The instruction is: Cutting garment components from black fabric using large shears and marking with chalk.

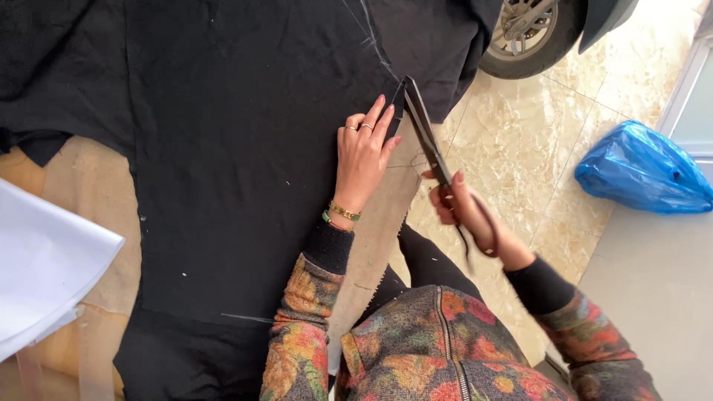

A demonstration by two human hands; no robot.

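A large sheet of black fabric (223,148) lies spread over a tan table surface (375,223). My left hand (362,156) rests flat on the fabric's right edge, fingers pointing up toward the cut. My right hand (464,212) grips the handles of long dark scissors (425,130). The scissor blades point up and away, and their tips meet the fabric edge just right of my left fingertips. Faint white chalk lines (371,33) run on the cloth above the blades. A thin cut strip of black fabric hangs from my right hand.
White paper (44,267) overlaps the table's left edge. Beige marble floor tiles (520,141) lie to the right. A blue plastic bag (642,171) sits on the floor at right. A vehicle wheel (527,33) stands at the top right.
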